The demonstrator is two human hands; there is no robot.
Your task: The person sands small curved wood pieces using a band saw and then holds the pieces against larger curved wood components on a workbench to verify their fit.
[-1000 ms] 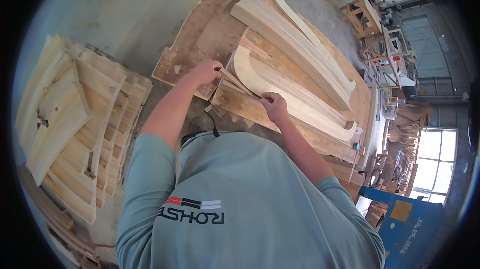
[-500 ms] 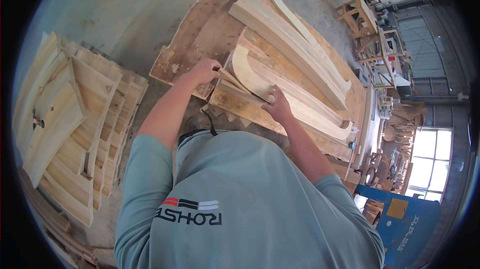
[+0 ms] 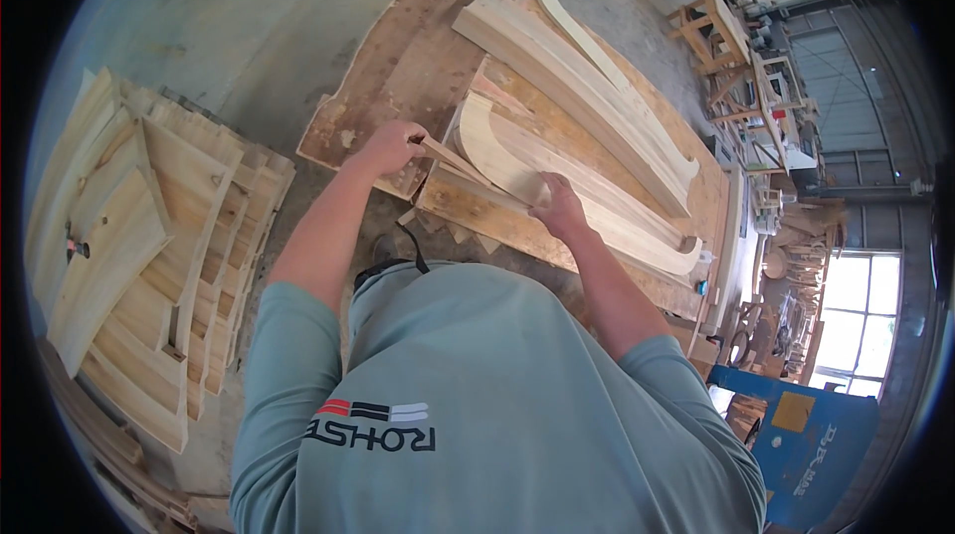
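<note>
On the workbench [image 3: 388, 67] lies a pale, thin curved wooden template [image 3: 480, 141] with a hooked end, resting along a thicker wood plank [image 3: 587, 174]. My left hand [image 3: 391, 149] is closed around the outer end of a thin wooden strip [image 3: 453, 156]. The strip slants from that hand toward the near edge of the template. My right hand [image 3: 559, 208] presses on the template farther right, its fingers over the near edge. Its thumb is partly hidden, and whether it also touches the strip is unclear.
Behind the plank are a long thick beam [image 3: 567, 77] and another curved template [image 3: 572, 27]. Stacked curved wooden panels [image 3: 149, 236] stand at the left. A blue machine [image 3: 816, 445] is at the lower right, and wooden stools [image 3: 721, 32] stand at the far right.
My left hand has shifted slightly left with the strip's end. My right hand has slid a little right along the template, and its fingers now lie closer against the wood.
</note>
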